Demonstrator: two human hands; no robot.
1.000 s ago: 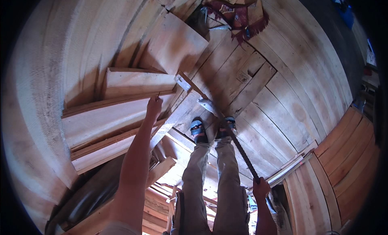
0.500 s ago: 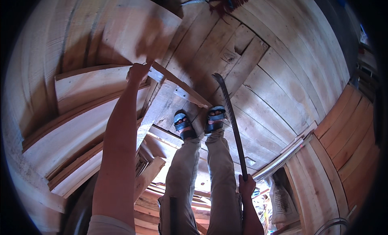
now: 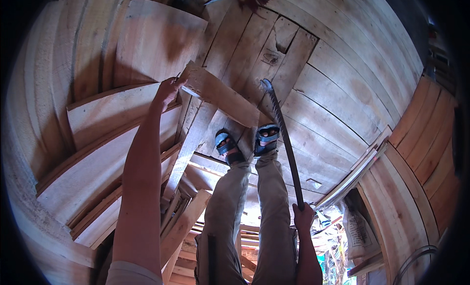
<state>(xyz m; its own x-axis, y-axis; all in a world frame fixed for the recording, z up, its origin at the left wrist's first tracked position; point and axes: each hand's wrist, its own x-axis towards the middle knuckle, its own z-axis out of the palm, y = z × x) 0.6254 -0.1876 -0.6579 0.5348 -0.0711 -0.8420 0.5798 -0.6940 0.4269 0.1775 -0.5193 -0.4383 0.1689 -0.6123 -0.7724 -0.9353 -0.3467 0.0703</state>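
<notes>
A short wooden board (image 3: 223,95) slants across the floor ahead of my feet, its broad face showing. My left hand (image 3: 169,90) is closed on the board's upper left end, and the board's other end reaches close to my right sandal (image 3: 267,138). In my right hand (image 3: 303,215), low on the right, is the lower end of a long dark crowbar (image 3: 286,145). The crowbar's ribbed upper part ends in a curved claw over the floor planks, apart from the board. My right fingers wrap round its shaft.
Long planks (image 3: 110,133) are stacked to my left beside a narrow upright timber (image 3: 188,143). The plank floor (image 3: 338,99) has a broken gap (image 3: 285,42) ahead. A white sack (image 3: 360,231) hangs or leans at lower right near a wooden wall (image 3: 394,201).
The board has tipped in my left hand, so its broad face now shows instead of its narrow edge. My right hand and the crowbar have shifted slightly right and upward in view.
</notes>
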